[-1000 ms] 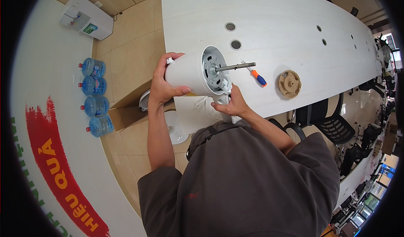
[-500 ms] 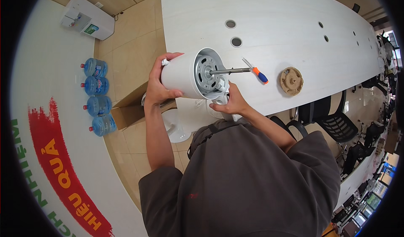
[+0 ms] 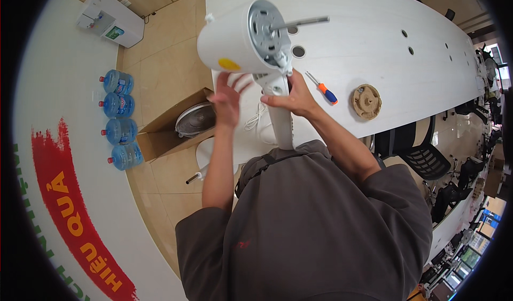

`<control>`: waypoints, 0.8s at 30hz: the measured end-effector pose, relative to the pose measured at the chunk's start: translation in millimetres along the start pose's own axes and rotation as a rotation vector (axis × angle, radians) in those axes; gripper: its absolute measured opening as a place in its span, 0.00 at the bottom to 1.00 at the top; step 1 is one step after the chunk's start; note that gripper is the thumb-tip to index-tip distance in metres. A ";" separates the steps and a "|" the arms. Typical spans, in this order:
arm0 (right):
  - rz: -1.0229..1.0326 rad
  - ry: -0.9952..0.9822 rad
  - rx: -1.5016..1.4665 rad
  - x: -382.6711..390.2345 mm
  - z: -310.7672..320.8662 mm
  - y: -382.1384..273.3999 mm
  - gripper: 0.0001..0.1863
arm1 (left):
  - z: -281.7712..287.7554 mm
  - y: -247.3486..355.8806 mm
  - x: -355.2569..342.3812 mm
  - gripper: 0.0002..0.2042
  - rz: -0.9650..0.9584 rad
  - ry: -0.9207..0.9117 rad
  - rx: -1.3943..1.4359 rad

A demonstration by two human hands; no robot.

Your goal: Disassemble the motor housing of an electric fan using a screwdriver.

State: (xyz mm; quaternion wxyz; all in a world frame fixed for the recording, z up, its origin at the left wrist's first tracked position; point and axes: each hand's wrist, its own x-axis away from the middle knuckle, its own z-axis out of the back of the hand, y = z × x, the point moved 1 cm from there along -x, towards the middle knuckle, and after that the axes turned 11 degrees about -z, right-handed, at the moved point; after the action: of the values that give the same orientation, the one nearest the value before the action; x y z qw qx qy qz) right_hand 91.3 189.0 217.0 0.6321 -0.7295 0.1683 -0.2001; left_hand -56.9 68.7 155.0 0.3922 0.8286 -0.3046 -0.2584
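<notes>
A white electric fan body is raised over the near table edge, its round motor housing [image 3: 227,41] facing right. From the housing's grey metal front plate, a steel shaft [image 3: 304,23] sticks out; a yellow oval sticker marks the lower side. My right hand [image 3: 299,97] is closed around the top of the fan's white neck [image 3: 282,124], just below the housing. My left hand [image 3: 227,102] is beneath the housing, holding nothing, its fingers apart and slightly blurred. Whether its fingertips touch the housing is hard to make out.
A screwdriver [image 3: 327,93] and a brown moulded round piece [image 3: 366,102] lie on the white table [image 3: 347,28]. Left of it, an open cardboard box [image 3: 160,140] holds a fan grille [image 3: 195,120]. Water bottles [image 3: 118,106] line the wall; black chairs [image 3: 427,156] stand right.
The fan body has risen away from me, showing its neck and the yellow sticker. My left hand has let go of the housing. My right hand has shifted its grip onto the neck.
</notes>
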 end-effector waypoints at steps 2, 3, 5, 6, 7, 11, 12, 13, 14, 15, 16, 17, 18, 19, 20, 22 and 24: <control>-0.012 0.007 -0.088 -8.1 1.4 -10.3 0.40 | -13.6 -23.1 38.9 0.60 0.085 -0.098 -0.033; -0.010 0.011 -0.085 -12.5 2.0 -11.6 0.40 | -23.4 -30.1 52.0 0.60 0.110 -0.138 -0.078; 0.026 0.083 -0.055 -20.9 3.0 -17.0 0.34 | -41.5 -30.7 58.0 0.56 0.056 -0.218 -0.227; 0.028 0.118 -0.058 -23.6 3.0 -21.1 0.32 | -48.9 -28.6 57.7 0.53 -0.001 -0.294 -0.381; 0.032 0.125 -0.058 -25.6 2.4 -28.7 0.32 | -57.9 -21.2 52.8 0.53 -0.001 -0.302 -0.380; 0.049 0.186 -0.020 -34.3 -1.6 -45.0 0.33 | -73.5 -6.3 32.3 0.35 0.080 -0.240 -0.479; 0.073 0.199 -0.015 -35.9 -2.4 -51.5 0.34 | -73.8 -3.5 28.2 0.30 0.017 -0.239 -0.493; 0.095 0.216 -0.009 -36.7 -1.9 -57.5 0.36 | -76.6 -0.1 24.2 0.30 0.017 -0.250 -0.493; 0.102 0.226 -0.011 -38.6 -1.0 -59.7 0.36 | -80.4 5.7 19.6 0.29 0.020 -0.263 -0.502; 0.107 0.221 -0.012 -40.9 -0.2 -61.8 0.38 | -84.0 10.6 15.4 0.28 0.021 -0.275 -0.510; 0.113 0.213 -0.014 -42.2 -0.3 -66.3 0.41 | -86.3 14.8 12.5 0.28 0.019 -0.284 -0.512; 0.120 0.219 -0.015 -41.0 -0.7 -71.5 0.41 | -88.2 19.1 10.5 0.28 0.006 -0.287 -0.505; 0.115 0.201 -0.016 -38.5 -2.1 -77.6 0.44 | -89.9 21.8 9.2 0.28 -0.007 -0.289 -0.498; 0.111 0.185 -0.017 -37.3 -2.5 -82.5 0.47 | -91.4 23.1 8.4 0.28 -0.011 -0.299 -0.499; 0.120 0.190 -0.018 -38.8 0.2 -82.9 0.47 | -92.5 24.5 8.0 0.28 -0.017 -0.291 -0.481; 0.155 0.133 0.040 -41.9 7.0 -80.2 0.50 | -93.8 27.2 7.7 0.28 -0.030 -0.284 -0.463; 0.156 0.069 -0.057 -35.8 10.8 -77.1 0.50 | -93.2 28.1 8.8 0.28 -0.043 -0.300 -0.447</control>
State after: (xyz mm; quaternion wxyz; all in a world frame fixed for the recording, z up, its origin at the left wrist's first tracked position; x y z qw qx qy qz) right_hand 65.3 227.3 289.2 0.6184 -0.7247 0.2518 -0.1703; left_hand 2.8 94.1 228.1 0.5102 0.6803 -0.2771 -0.4473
